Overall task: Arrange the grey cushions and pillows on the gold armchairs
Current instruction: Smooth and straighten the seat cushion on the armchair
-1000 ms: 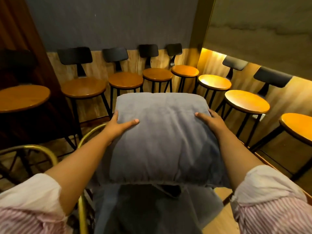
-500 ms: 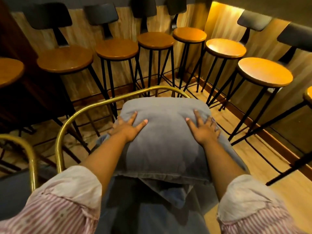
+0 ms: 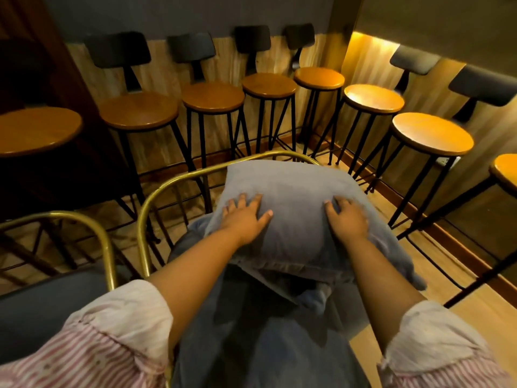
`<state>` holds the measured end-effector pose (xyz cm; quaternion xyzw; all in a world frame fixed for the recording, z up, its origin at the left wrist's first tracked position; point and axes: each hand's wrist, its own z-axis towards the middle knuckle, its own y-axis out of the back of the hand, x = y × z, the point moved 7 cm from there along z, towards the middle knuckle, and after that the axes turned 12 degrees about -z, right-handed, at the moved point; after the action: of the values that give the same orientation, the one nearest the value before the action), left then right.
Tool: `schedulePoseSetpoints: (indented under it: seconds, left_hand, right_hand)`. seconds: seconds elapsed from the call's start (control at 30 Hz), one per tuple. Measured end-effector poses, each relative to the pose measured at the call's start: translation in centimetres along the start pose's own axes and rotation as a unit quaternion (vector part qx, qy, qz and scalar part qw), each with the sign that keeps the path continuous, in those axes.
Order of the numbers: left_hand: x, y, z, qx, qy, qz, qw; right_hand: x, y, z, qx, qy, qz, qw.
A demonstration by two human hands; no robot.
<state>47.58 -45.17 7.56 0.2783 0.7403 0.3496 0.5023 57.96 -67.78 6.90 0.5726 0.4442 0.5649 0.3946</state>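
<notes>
A grey pillow point(image 3: 291, 200) leans against the curved gold back rail point(image 3: 173, 180) of the armchair in front of me. It rests on the chair's grey seat cushion point(image 3: 251, 345), whose front part fills the bottom middle of the view. My left hand point(image 3: 246, 217) lies flat on the pillow's left half, fingers spread. On the right half, my right hand point(image 3: 345, 218) presses with its fingers slightly curled into the fabric. Neither hand closes around the pillow.
A second gold armchair point(image 3: 84, 228) with a dark seat cushion point(image 3: 50, 309) stands close on the left. Several bar stools point(image 3: 212, 98) with round wooden seats and black legs line the back and right walls. Wooden floor point(image 3: 419, 278) shows to the right.
The pillow went from held up in front of me down onto the armchair, against its back rail. My hands slid from its sides onto its front face.
</notes>
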Motion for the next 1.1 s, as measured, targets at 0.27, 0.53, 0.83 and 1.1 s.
schedulePoseSetpoints:
  seconds: [0.27,0.53,0.83,1.1]
  left_hand:
    - [6.9,4.9,-13.6,-0.021,-0.047,0.04,0.998]
    - [26.7,12.6,-33.2,-0.114,0.071,0.029,0.991]
    - [46.8,16.0,-52.5,-0.248,0.263,-0.115,0.925]
    - [58.3,12.2,-61.4,-0.387,0.43,-0.276,0.767]
  right_hand:
    - [12.1,-0.2,-15.7,-0.057,0.072,0.141,0.986]
    - [28.6,-7.3,-35.2,0.063,0.218,0.219,0.949]
    - [41.6,-18.4,-51.2,0.245,0.307,0.189,0.9]
    - [47.0,-28.4,-55.7,0.382,0.287,0.114,0.871]
